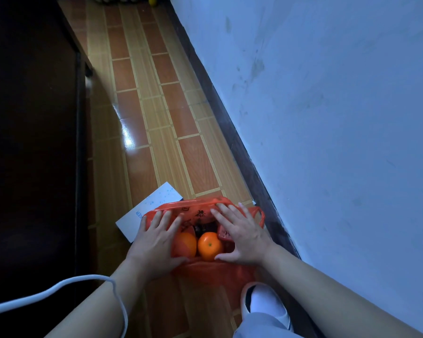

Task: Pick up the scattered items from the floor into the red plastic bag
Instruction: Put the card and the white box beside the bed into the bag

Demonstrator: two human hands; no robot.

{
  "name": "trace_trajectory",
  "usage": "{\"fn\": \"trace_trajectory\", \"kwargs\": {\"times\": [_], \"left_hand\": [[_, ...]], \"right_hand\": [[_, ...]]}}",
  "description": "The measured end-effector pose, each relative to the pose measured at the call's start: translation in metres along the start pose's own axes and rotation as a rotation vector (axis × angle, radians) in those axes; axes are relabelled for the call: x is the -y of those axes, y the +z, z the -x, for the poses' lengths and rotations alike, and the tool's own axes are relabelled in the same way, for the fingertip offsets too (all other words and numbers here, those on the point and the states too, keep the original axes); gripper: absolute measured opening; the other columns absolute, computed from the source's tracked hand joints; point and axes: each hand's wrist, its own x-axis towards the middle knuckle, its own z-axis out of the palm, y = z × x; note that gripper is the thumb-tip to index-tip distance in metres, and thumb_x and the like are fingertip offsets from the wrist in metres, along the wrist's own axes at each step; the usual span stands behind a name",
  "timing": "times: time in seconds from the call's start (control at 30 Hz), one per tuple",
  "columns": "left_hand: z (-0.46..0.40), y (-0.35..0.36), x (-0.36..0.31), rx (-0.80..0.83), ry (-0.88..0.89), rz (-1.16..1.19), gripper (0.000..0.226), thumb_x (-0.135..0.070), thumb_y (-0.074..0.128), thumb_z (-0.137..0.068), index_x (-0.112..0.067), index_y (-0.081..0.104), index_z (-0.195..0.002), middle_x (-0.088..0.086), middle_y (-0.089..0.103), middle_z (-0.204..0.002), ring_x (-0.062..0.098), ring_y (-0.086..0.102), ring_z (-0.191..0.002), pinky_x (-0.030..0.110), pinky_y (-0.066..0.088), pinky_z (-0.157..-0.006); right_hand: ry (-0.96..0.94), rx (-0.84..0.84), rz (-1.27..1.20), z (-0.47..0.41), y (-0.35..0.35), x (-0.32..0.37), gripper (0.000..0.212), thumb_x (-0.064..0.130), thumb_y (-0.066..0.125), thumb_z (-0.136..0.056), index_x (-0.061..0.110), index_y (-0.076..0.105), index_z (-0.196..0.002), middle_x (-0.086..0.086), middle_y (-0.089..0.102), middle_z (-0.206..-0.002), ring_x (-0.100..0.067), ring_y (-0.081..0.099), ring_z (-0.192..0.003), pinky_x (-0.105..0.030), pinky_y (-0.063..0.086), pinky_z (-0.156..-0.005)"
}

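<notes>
The red plastic bag lies on the tiled floor in front of me with its mouth spread wide. Inside it I see two oranges, one at the left and one at the right, and something dark behind them. My left hand rests on the bag's left edge with fingers spread. My right hand presses on the right edge, fingers apart, thumb beside the right orange. A white flat box with blue print lies on the floor, partly under the bag's left side.
A pale wall with a dark skirting runs along the right. Dark furniture borders the left. A small yellow object lies far down the floor. A white cable crosses my left arm. My white slipper stands beside the bag.
</notes>
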Motion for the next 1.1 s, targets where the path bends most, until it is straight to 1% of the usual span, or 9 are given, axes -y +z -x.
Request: {"fn": "trace_trajectory", "kwargs": {"times": [0.07,0.23,0.4,0.5,0.6,0.7,0.83,0.93,1.1], "left_hand": [[0.000,0.003,0.003,0.023,-0.021,0.088,0.124,-0.090,0.054,-0.075,-0.038,-0.018,-0.162,0.004,-0.008,-0.174,0.033,-0.003,-0.161,0.059,0.005,-0.128],[-0.007,0.013,0.008,0.013,-0.073,0.265,0.138,-0.084,0.072,-0.066,-0.041,-0.018,-0.161,-0.006,-0.021,-0.171,0.029,0.019,-0.157,0.051,0.043,-0.115],[-0.009,0.022,0.008,0.129,-0.115,0.250,0.134,-0.092,0.063,-0.065,-0.040,-0.013,-0.163,-0.005,-0.008,-0.174,0.027,0.011,-0.160,0.059,0.025,-0.124],[-0.013,0.022,0.004,0.168,-0.149,0.284,0.131,-0.094,0.060,-0.066,-0.040,-0.008,-0.164,-0.005,-0.003,-0.174,0.026,0.007,-0.161,0.060,0.020,-0.126],[-0.017,0.020,0.003,0.168,-0.155,0.362,0.130,-0.097,0.056,-0.063,-0.040,-0.004,-0.164,-0.006,-0.001,-0.174,0.027,0.005,-0.161,0.061,0.018,-0.126],[-0.016,0.018,0.001,0.084,-0.136,0.417,0.123,-0.096,0.054,-0.067,-0.042,-0.001,-0.163,-0.007,0.002,-0.174,0.027,0.007,-0.160,0.061,0.022,-0.125],[-0.013,0.008,0.003,-0.061,-0.125,0.395,0.102,-0.089,0.049,-0.080,-0.040,0.017,-0.163,-0.008,0.015,-0.172,0.024,0.013,-0.158,0.058,0.026,-0.123],[-0.010,-0.001,0.005,-0.268,-0.099,0.420,0.073,-0.076,0.047,-0.093,-0.037,0.044,-0.154,-0.009,0.039,-0.161,0.018,0.029,-0.150,0.050,0.037,-0.119],[-0.014,-0.017,0.024,-0.681,-0.262,0.795,0.030,-0.037,0.061,-0.094,-0.023,0.072,-0.118,-0.006,0.067,-0.116,0.018,0.060,-0.104,0.043,0.053,-0.091]], "right_hand": [[0.060,0.047,-0.082,-0.006,0.001,-0.003,0.133,0.086,0.066,-0.068,0.030,-0.006,-0.165,0.002,0.002,-0.173,-0.026,0.013,-0.159,-0.053,0.008,-0.129],[0.297,0.160,-0.445,-0.027,0.002,-0.018,0.146,0.079,0.082,-0.056,0.039,-0.009,-0.163,0.012,-0.007,-0.172,-0.020,0.010,-0.159,-0.054,0.020,-0.127],[0.401,0.321,-0.476,-0.033,0.005,-0.020,0.131,0.073,0.084,-0.063,0.026,0.016,-0.165,0.007,0.002,-0.173,-0.021,0.010,-0.159,-0.054,0.020,-0.127],[0.407,0.114,-0.464,-0.029,-0.002,-0.019,0.113,0.074,0.082,-0.066,0.027,0.038,-0.159,0.006,0.022,-0.169,-0.018,0.023,-0.155,-0.055,0.027,-0.124],[0.114,-0.133,-0.182,-0.022,-0.003,-0.012,0.102,0.077,0.074,-0.069,0.027,0.046,-0.153,0.007,0.028,-0.166,-0.017,0.022,-0.155,-0.055,0.020,-0.127],[0.019,0.012,-0.087,-0.015,0.002,-0.005,0.121,0.077,0.073,-0.067,0.031,0.018,-0.164,0.009,-0.001,-0.174,-0.019,-0.005,-0.160,-0.049,-0.004,-0.126],[0.207,0.248,-0.068,0.001,0.006,-0.020,0.133,0.074,0.079,-0.068,0.028,0.001,-0.165,0.000,-0.002,-0.174,-0.021,-0.003,-0.160,-0.050,-0.003,-0.128],[0.239,0.229,-0.112,0.006,0.005,-0.020,0.125,0.085,0.065,-0.072,0.027,0.007,-0.166,0.001,0.005,-0.174,-0.019,0.001,-0.160,-0.046,-0.003,-0.129],[0.068,-0.153,-0.186,-0.004,-0.003,0.000,0.088,0.077,0.059,-0.083,0.026,0.048,-0.153,0.008,0.032,-0.167,-0.013,0.018,-0.157,-0.052,0.019,-0.127]]}}
